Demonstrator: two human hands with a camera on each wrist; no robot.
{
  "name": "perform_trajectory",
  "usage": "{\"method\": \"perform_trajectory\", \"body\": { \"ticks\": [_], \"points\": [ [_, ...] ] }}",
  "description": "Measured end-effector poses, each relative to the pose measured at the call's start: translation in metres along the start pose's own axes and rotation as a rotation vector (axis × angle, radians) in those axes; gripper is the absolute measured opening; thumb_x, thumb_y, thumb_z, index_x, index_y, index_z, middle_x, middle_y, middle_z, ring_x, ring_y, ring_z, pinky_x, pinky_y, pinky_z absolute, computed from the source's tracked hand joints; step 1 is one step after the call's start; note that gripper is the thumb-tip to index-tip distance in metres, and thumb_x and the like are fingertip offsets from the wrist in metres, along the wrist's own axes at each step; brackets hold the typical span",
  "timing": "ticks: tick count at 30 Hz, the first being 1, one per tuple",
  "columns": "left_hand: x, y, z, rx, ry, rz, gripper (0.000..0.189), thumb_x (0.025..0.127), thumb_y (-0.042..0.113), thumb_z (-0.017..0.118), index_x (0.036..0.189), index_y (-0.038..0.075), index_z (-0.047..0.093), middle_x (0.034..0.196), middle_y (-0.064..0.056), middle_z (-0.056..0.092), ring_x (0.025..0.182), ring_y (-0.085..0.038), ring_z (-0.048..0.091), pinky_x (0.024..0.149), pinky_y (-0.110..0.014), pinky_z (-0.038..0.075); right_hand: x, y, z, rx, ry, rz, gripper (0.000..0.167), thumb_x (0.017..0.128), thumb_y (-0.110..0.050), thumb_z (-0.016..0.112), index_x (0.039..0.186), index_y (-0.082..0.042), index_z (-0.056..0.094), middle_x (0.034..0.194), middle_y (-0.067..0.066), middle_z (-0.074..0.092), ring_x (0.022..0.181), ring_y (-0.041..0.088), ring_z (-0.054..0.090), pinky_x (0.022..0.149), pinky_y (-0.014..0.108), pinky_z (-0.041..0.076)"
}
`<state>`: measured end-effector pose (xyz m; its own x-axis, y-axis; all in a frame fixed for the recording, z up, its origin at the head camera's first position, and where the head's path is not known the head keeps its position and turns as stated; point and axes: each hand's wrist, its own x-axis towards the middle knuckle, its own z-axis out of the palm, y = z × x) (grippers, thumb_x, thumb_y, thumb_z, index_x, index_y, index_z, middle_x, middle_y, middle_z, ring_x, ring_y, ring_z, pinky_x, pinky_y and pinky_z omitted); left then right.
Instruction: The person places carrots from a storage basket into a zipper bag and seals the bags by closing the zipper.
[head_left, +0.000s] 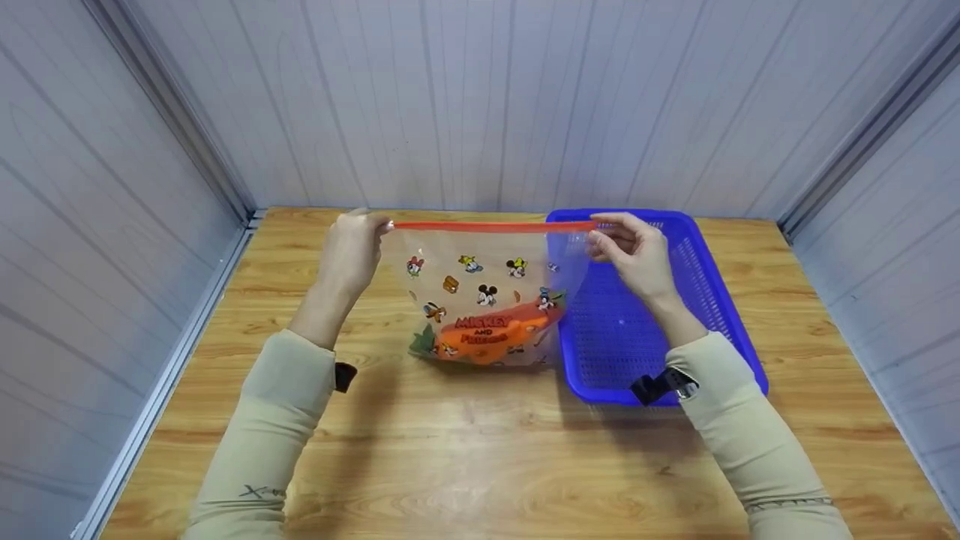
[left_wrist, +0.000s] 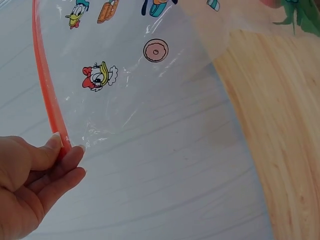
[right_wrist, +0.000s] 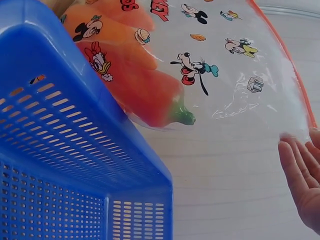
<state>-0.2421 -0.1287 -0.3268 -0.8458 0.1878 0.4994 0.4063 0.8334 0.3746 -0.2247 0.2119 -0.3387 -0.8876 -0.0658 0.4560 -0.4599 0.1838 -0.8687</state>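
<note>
A clear zip bag printed with cartoon characters hangs by its red zip strip, stretched level between both hands. My left hand pinches the strip's left end between thumb and fingers, as the left wrist view also shows. At the other end my right hand pinches the top corner; the right wrist view cuts this hand off at its edge. Low in the bag lie a red pepper with a green stem and orange pieces. Green leaves show at the bag's lower left.
A blue plastic basket with slotted walls stands on the wooden table, right of the bag and under my right forearm. Pale panel walls enclose the table at the back and both sides.
</note>
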Motion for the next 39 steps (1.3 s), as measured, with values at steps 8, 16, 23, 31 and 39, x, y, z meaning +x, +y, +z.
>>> {"method": "perform_trajectory", "body": {
  "ticks": [8,16,23,31,39],
  "points": [
    [0.0,-0.022,0.012,-0.012,0.007,-0.055,0.016,0.086,-0.001,0.053,0.086,-0.01,0.065,0.082,-0.022,0.063,0.079,-0.035,0.06,0.067,-0.042,0.049,-0.005,0.002,-0.005,-0.097,-0.031,0.027,0.026,0.082,0.006,0.056,0.107,0.014,0.055,0.096,0.028,0.059,0.081,0.034,0.06,0.064,0.031,0.052],
    [-0.008,-0.039,0.029,-0.006,0.04,-0.088,0.014,0.084,-0.004,0.052,0.083,-0.01,0.065,0.08,-0.024,0.061,0.077,-0.037,0.059,0.068,-0.043,0.049,-0.006,0.007,-0.009,-0.207,-0.047,0.036,0.026,0.082,0.003,0.057,0.107,0.012,0.056,0.099,0.027,0.059,0.089,0.028,0.058,0.071,0.02,0.048],
    [-0.009,-0.046,0.046,0.009,0.022,-0.151,0.015,0.085,-0.002,0.052,0.085,-0.009,0.066,0.08,-0.022,0.062,0.077,-0.036,0.06,0.066,-0.042,0.049,0.003,0.042,-0.024,-0.335,-0.066,0.065,0.03,0.083,-0.007,0.06,0.109,0.008,0.057,0.102,0.022,0.06,0.095,0.028,0.056,0.082,0.034,0.045],
    [-0.002,-0.048,0.063,0.015,-0.09,-0.277,0.017,0.087,0.001,0.051,0.087,-0.009,0.065,0.084,-0.021,0.064,0.079,-0.035,0.06,0.067,-0.044,0.049,0.01,0.068,-0.035,-0.48,-0.104,0.131,0.038,0.085,-0.017,0.059,0.117,0.003,0.054,0.111,0.021,0.056,0.096,0.034,0.056,0.082,0.042,0.046],
    [-0.005,-0.051,0.083,0.092,-0.16,-0.292,0.016,0.083,-0.008,0.049,0.078,-0.01,0.065,0.081,-0.023,0.063,0.075,-0.035,0.061,0.063,-0.044,0.049,0.009,0.083,-0.038,-0.616,-0.165,0.207,0.046,0.087,-0.021,0.057,0.123,0.004,0.046,0.121,0.023,0.049,0.103,0.036,0.051,0.087,0.045,0.041]
  ]
}}
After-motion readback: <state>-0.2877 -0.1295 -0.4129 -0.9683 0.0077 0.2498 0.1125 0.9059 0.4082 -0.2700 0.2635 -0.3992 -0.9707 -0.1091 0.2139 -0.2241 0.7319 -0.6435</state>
